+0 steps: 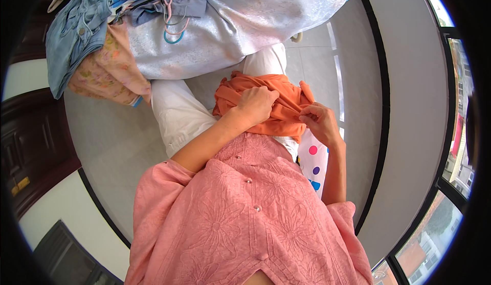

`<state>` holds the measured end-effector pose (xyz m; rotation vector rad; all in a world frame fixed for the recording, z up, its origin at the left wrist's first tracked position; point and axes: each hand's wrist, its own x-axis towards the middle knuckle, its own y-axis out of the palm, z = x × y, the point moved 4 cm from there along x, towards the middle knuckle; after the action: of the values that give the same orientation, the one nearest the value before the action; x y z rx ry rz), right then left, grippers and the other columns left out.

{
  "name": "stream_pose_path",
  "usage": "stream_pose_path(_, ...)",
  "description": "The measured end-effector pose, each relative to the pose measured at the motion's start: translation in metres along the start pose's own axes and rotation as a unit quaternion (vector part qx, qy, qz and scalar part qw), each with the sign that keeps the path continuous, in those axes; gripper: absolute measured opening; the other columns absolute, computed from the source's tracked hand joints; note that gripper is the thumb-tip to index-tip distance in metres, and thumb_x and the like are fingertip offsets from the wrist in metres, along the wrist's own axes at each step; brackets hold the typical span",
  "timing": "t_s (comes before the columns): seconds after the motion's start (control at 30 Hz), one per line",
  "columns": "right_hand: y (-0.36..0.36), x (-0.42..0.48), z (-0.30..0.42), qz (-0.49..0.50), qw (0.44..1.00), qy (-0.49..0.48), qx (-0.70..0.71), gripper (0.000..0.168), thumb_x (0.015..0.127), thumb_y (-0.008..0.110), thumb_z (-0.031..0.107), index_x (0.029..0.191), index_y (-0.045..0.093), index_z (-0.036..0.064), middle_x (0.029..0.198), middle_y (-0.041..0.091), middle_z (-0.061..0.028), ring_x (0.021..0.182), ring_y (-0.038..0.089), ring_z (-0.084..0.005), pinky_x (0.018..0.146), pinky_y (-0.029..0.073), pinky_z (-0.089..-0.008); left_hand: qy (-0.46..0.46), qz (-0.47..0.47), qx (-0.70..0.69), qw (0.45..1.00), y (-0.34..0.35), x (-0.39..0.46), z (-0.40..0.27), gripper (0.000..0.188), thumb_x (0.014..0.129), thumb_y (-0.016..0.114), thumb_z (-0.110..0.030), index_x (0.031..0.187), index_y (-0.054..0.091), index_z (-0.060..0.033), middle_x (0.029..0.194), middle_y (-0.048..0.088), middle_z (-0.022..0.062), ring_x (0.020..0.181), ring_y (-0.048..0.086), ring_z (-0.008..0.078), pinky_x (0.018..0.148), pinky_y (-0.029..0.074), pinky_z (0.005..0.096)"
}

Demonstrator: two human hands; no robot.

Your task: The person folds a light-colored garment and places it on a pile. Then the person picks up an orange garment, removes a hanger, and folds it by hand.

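A crumpled orange cloth garment (230, 97) lies in a heap over the right thigh of my white trousers (264, 60). My left hand (257, 104) grips a bunched fold near the middle of the heap. Close by on the right, my right hand (319, 120) pinches the garment's right-hand part between thumb and fingers. The fabric between the two hands is drawn into creases. Its overall shape is hidden by the folds.
Before my knees, a shiny pale cloth (184, 51) covers a raised surface. On it lie blue denim clothing (82, 31), clothes hangers (168, 16) and other garments. A peach floral cloth (111, 68) hangs at the left. Polka-dot material (312, 162) shows beside my right hip. Windows (460, 112) line the right wall.
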<state>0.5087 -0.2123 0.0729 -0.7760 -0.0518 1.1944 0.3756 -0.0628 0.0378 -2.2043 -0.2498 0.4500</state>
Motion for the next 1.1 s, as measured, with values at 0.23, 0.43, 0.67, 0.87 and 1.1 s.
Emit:
stream_pose_path(0.23, 0.003, 0.0, -0.006, -0.015, 1.0, 0.002, 0.011, 0.011, 0.079, 0.069, 0.004, 0.088, 0.068, -0.002, 0.083, 0.064, -0.0085, 0.069, 0.06, -0.0191, 0.066, 0.048, -0.0317, -0.063, -0.056, -0.001, 0.996, 0.001, 0.0, -0.002, 0.015, 0.073, 0.062, -0.01, 0.087, 0.062, -0.002, 0.084, 0.065, 0.0205, 0.081, 0.065, 0.0393, 0.071, 0.052, 0.0479)
stream_pose_path(0.43, 0.005, 0.001, -0.004, -0.009, 1.0, -0.014, -0.001, 0.009, 0.082, 0.067, -0.002, 0.089, 0.066, -0.007, 0.088, 0.065, -0.0084, 0.068, 0.061, -0.0149, 0.063, 0.05, -0.0289, -0.054, -0.076, -0.038, 0.995, 0.003, 0.003, 0.003, 0.011, 0.071, 0.063, -0.009, 0.079, 0.062, -0.0014, 0.073, 0.064, 0.0199, 0.073, 0.065, 0.0369, 0.067, 0.053, 0.0442)
stream_pose_path(0.67, 0.009, 0.003, -0.014, -0.031, 0.999, -0.028, 0.021, 0.01, 0.081, 0.067, -0.002, 0.09, 0.067, -0.006, 0.09, 0.066, -0.009, 0.071, 0.062, -0.0165, 0.065, 0.05, -0.0297, -0.133, -0.014, -0.427, 0.894, 0.012, 0.008, 0.04, 0.008, 0.075, 0.061, -0.008, 0.071, 0.058, -0.0022, 0.057, 0.056, 0.005, 0.052, 0.054, 0.0119, 0.044, 0.043, 0.0269)
stream_pose_path(0.87, 0.027, 0.007, -0.015, -0.015, 1.0, -0.016, 0.0, 0.01, 0.077, 0.067, 0.001, 0.087, 0.069, -0.002, 0.087, 0.066, -0.0117, 0.078, 0.063, -0.0248, 0.072, 0.049, -0.0333, -0.231, -0.012, -0.634, 0.738, 0.014, 0.005, 0.038, 0.009, 0.077, 0.054, -0.007, 0.075, 0.062, -0.0026, 0.064, 0.056, -0.0004, 0.048, 0.045, 0.0047, 0.037, 0.032, 0.0205)
stream_pose_path(1.1, 0.038, 0.011, -0.016, -0.01, 1.0, -0.009, -0.021, 0.01, 0.076, 0.065, 0.001, 0.085, 0.068, -0.001, 0.083, 0.065, -0.0143, 0.081, 0.063, -0.0306, 0.073, 0.049, -0.0371, -0.215, -0.031, -0.678, 0.702, 0.028, 0.005, 0.048, 0.022, 0.073, 0.052, -0.004, 0.088, 0.068, 0.0, 0.081, 0.063, 0.0033, 0.073, 0.055, 0.0086, 0.068, 0.044, 0.0206)
